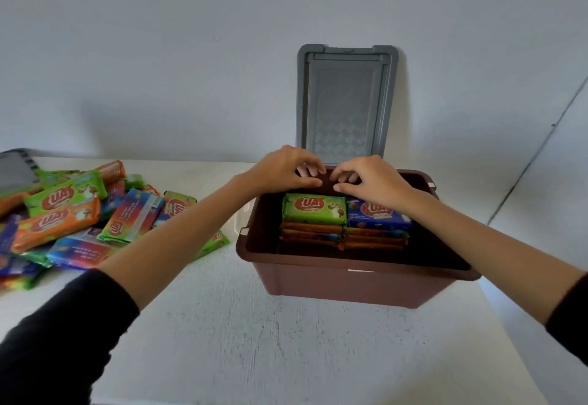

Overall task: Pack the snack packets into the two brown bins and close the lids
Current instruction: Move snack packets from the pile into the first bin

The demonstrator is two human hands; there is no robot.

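A: How will the snack packets handle?

B: Light, I'd judge. The wrappers look slick and crinkly, and the contents would probably crush under a hard squeeze. Better to take them flat by the long edges or the crimped ends than to pinch the middle.

A: Where are they?

B: Two neat stacks sit inside the brown bin, right of centre in the frame, toward its far wall. A green packet tops the left stack and a blue packet the right one, touching side by side. The near part of the bin is unfilled. Many more lie in a loose pile at the left edge of the frame, overlapping at all angles.

A: And the hands?

B: Both are at the far end of the stacks, just above the top packets. The left hand and the right hand have bent fingers, with the tips almost meeting. I cannot tell whether they grip anything or only nudge the packets square.

A: The lid?

B: The grey lid stands upright behind the bin, against the wall, so closing is not yet done. A grey edge at the far left, behind the pile, may belong to the second bin, but too little of it shows.

A: The surface?

B: A white table, matt with a faint grain, so the bin should not slide easily. The wall behind is plain and pale. Black sleeves sit at the lower corners of the frame.
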